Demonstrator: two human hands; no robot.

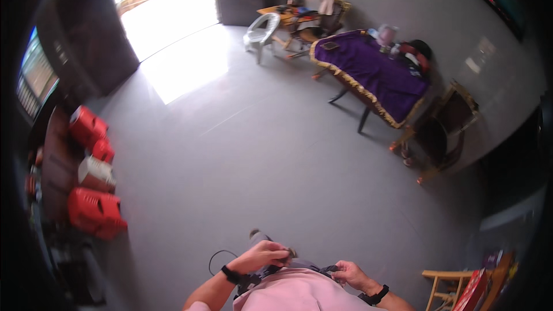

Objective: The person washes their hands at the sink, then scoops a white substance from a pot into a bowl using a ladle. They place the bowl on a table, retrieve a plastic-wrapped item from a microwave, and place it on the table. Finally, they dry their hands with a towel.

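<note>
My left hand [264, 255] is at the front of my waist, its fingers curled around a small dark object that they mostly hide. Opposite it, my right hand [351, 274] pinches a dark strap [329, 269] at the waist, just above the pink shirt [298, 291]. A gap separates the two hands. Black bands circle both wrists. Beside the left forearm sits a black pouch or device [248, 283] at my hip, and a thin black cable [212, 260] loops out nearby.
A table with a purple, gold-fringed cloth [367, 69] stands at the right, near a wooden chair [445, 134] and a white plastic chair [261, 34]. Red containers [97, 211] line the left side. An open doorway [173, 21] is ahead. A wooden rack [449, 274] stands lower right.
</note>
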